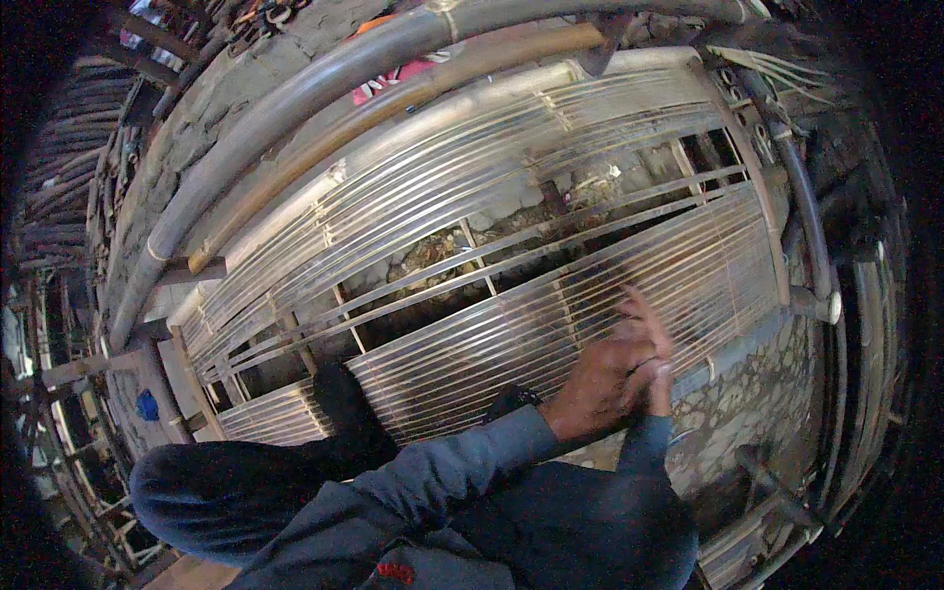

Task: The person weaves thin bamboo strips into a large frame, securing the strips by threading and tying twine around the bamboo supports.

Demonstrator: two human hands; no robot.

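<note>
My left hand [598, 382] and my right hand [651, 339] meet in front of me, above the slatted bamboo platform [472, 339]. The left one looks curled in against the right palm. Whether anything lies between them is hidden. Upward and away point the stretched fingers of my right hand, slightly smeared by motion. Blue-grey sleeves [462, 472] cover both forearms. Long thin pale strips run side by side across the platform, tied at intervals to crosspieces.
Through wide gaps between the strips, stony ground [442, 246] shows. A thick bamboo pole [285, 113] and a thinner brown one [393, 108] border the far side. Flat stone paving [747, 413] lies at the right. Stacked sticks [74, 147] fill the far left. A blue bundle [147, 404] hangs at left.
</note>
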